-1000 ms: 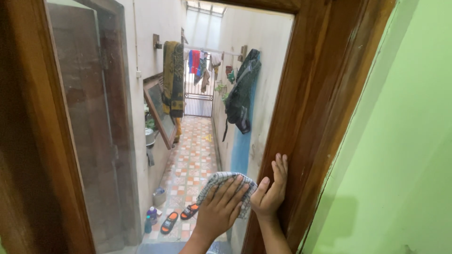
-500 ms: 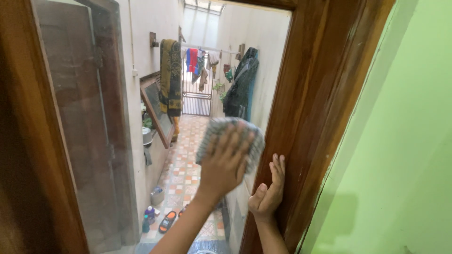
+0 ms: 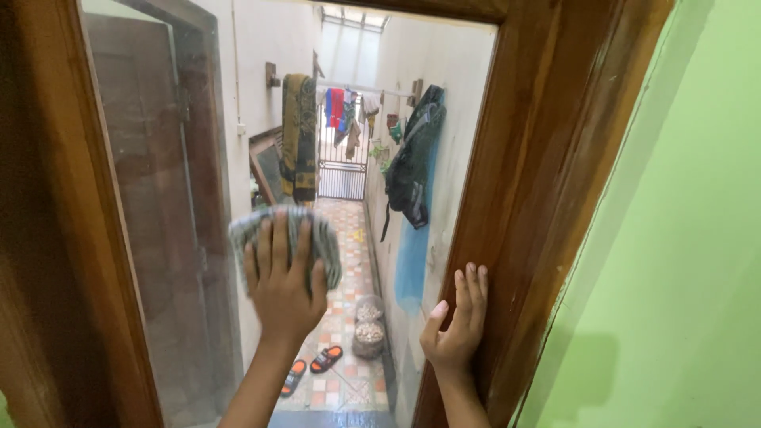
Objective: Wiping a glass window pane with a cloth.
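My left hand [image 3: 284, 281] hides most of the cloth [image 3: 325, 242], fingers flat on glass [image 3: 198, 238]; right hand [image 3: 457, 321] open vs wooden frame [image 3: 547, 174].

Cloth [image 3: 321, 242] mostly hidden under left hand [image 3: 281, 289], window frame [image 3: 547, 198] cut off at edges, distant laundry [image 3: 341, 111] blurred

- My left hand [image 3: 284, 281] presses a grey-green folded cloth [image 3: 287, 238] flat against the glass window pane [image 3: 198, 238].
- My right hand [image 3: 457, 325] rests open on the brown wooden window frame [image 3: 547, 198].
- Beyond the glass, orange sandals [image 3: 326, 358] lie on the patterned tile floor [image 3: 341, 261].
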